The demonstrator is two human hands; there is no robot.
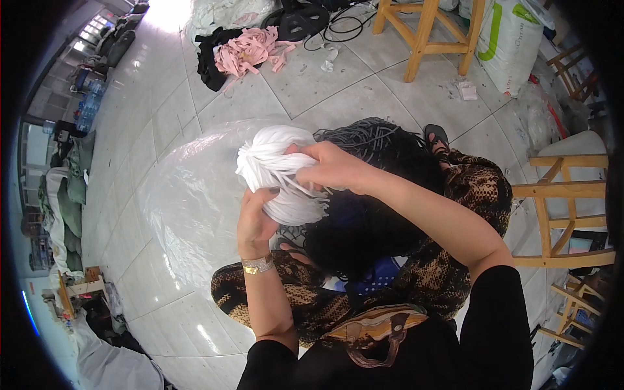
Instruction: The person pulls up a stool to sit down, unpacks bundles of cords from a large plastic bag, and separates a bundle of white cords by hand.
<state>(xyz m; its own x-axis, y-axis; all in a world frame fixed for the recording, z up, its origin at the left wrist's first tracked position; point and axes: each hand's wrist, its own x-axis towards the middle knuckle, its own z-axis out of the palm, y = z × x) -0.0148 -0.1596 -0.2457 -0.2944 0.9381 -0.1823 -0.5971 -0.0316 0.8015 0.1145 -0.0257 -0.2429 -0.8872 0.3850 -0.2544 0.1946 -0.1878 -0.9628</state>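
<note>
A bundle of white cords [279,156] is held up in front of me, its strands gathered at the left end and hanging loose at the lower right. My left hand [259,218] wraps round its lower left side, thumb on top. From the right, my right hand [325,169] reaches over the bundle with its fingers closed on some strands. Beneath my right forearm lies a large heap of black cords [370,227] in my lap, with dark grey cords [364,136] at its far edge. A clear plastic sheet [195,208] spreads on the floor beside the bundle.
Pink fabric strips [250,52] lie on black cloth on the tiled floor ahead. Wooden stools stand at the upper right [426,49] and right [543,192]. A white sack [510,49] is at the upper right. Bundles and bottles [91,104] line the left wall.
</note>
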